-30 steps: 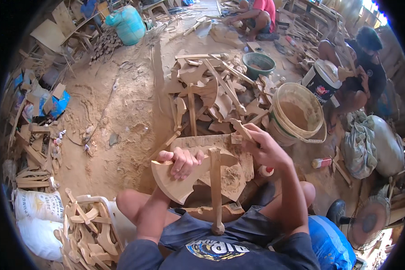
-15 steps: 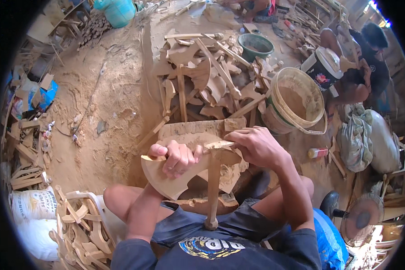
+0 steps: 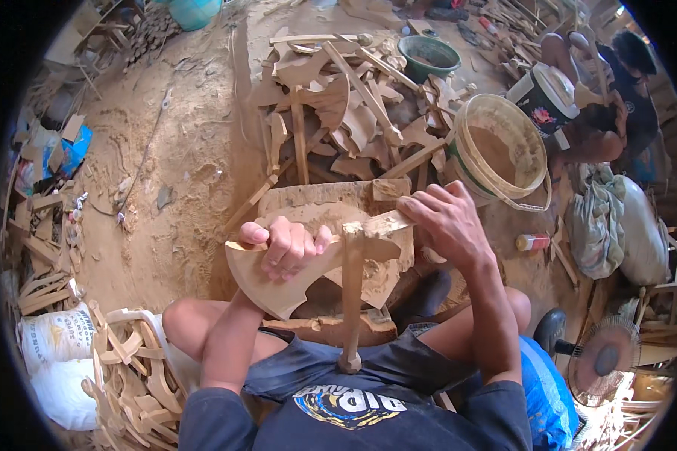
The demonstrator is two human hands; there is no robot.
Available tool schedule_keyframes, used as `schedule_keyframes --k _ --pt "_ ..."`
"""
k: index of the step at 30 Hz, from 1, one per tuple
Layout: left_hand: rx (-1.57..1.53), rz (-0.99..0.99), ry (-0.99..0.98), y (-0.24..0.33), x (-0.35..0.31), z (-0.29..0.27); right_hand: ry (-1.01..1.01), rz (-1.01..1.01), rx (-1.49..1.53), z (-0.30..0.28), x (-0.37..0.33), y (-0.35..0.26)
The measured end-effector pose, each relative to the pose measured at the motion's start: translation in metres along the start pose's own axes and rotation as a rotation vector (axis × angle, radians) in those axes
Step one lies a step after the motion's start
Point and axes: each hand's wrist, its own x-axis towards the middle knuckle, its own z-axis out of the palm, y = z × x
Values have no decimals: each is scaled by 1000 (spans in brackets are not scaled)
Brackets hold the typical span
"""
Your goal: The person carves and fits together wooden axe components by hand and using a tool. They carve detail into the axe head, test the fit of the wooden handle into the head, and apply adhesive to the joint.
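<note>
The wooden axe (image 3: 320, 261) lies between our hands, its shaft (image 3: 352, 301) running toward our lap. Our left hand (image 3: 287, 248), the nearer to the shaft, is closed over the blade (image 3: 267, 289). Our right hand (image 3: 450, 225), wrist raised, curls round a stick (image 3: 387, 222) set crosswise at the shaft's far end.

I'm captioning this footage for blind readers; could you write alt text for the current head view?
The wearer's left hand grips an axe-shaped wooden piece while the right hand holds a small strip of wood at its top. Beyond are a heap of cut wood and a pale bucket; a co-worker sits at upper right.
</note>
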Motion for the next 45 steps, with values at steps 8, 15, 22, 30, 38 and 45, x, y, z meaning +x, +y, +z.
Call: schedule_keyframes --k 8,15,22,30,38,45 --pt "27 2 -93 15 -3 8 89 183 284 -12 -8 -22" --pt "17 -4 -86 8 0 8 17 -2 170 -14 0 -43" --pt "20 -4 -48 6 1 5 20 67 88 -1 -7 -40" --pt "37 -31 -43 7 0 6 61 105 92 2 -14 -34" --pt "82 -12 -33 10 2 14 180 220 21 -18 -22 -26" --pt "116 -33 -20 8 6 16 225 -57 -73 -41 -10 -59"
